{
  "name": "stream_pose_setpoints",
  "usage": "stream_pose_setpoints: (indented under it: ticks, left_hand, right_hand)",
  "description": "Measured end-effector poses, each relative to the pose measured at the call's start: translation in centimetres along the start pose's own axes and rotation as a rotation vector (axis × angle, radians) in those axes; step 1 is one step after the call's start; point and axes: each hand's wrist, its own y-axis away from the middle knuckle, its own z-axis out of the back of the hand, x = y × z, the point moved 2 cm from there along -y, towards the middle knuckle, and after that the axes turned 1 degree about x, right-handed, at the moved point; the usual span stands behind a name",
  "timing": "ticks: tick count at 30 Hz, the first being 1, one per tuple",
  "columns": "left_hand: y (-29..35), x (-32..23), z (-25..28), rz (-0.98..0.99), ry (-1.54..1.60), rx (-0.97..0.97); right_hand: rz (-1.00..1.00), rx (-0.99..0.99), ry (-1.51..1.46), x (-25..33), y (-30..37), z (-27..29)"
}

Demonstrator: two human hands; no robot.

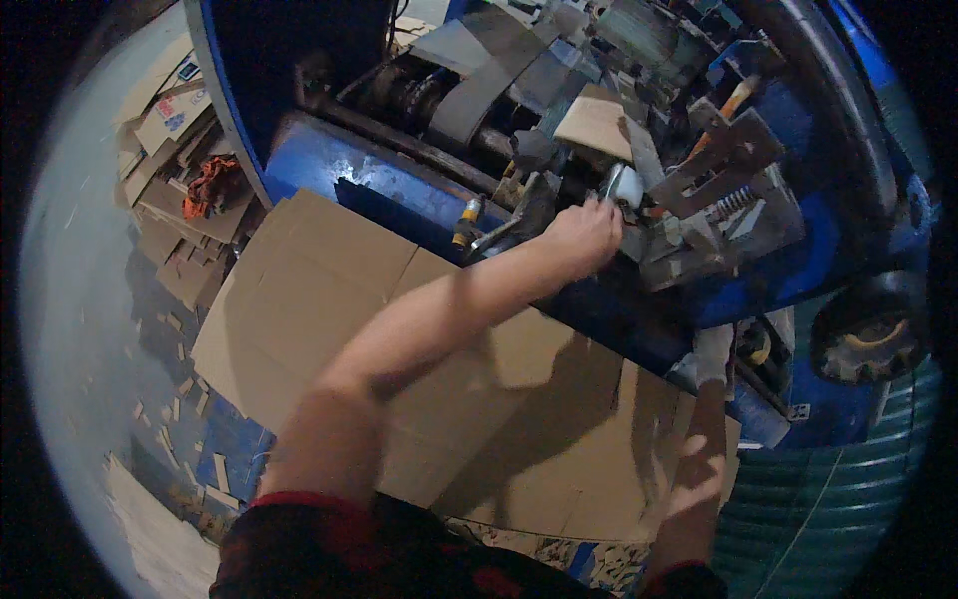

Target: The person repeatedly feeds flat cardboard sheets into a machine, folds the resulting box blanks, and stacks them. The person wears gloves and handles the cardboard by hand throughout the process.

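My left arm stretches across a large sheet of brown cardboard (329, 290) to the machine. My left hand (589, 238) is closed, its fingertips at a small rounded white and metal part (624, 187) among the machine's brackets; what lies inside the fingers is hidden. Just above that part sits a light tan block (596, 122). My right forearm, patchy with light and shadow, rises from the lower right. My right hand (713, 351) seems to be at the machine's front edge, blurred, with its fingers not distinct. A yellow and black handle (467, 222) lies left of my left hand.
The blue machine (369, 185) carries rollers, a coil spring (731, 203) and a rusty metal bracket (733, 150). Stacked cardboard pieces (170, 220) with an orange cloth (212, 187) stand at the left. Scraps litter the floor. Green corrugated material (838, 509) is at the lower right.
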Motion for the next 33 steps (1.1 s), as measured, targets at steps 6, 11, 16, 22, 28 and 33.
stream_pose_setpoints:
  ticks: [6, 11, 16, 22, 28, 33]
  left_hand:
    - [21.0, 3.5, 9.9, -0.020, 0.138, -0.009]
    - [36.2, 7.0, 14.7, 0.701, -0.472, -0.088]
    - [42.8, 6.1, 13.2, 1.124, -0.208, -0.185]
    - [44.4, 5.8, 13.1, 1.113, -0.202, -0.254]
    - [43.8, 4.7, 13.5, 1.071, -0.253, -0.072]
    - [42.2, 2.9, 12.7, 1.207, -0.187, -0.113]
  right_hand:
    - [-0.100, -0.036, -0.198, 7.0, 14.3, 7.6]
    - [-0.502, -0.183, -0.338, 3.8, 28.3, 12.2]
    - [-0.856, -0.332, -0.506, -4.0, 39.1, 12.1]
    - [-1.134, -0.377, 0.225, -8.1, 47.9, 11.7]
    - [-0.920, -0.547, -1.270, -2.8, 48.4, 12.7]
    - [-0.764, -0.966, -0.971, 2.3, 45.3, 16.7]
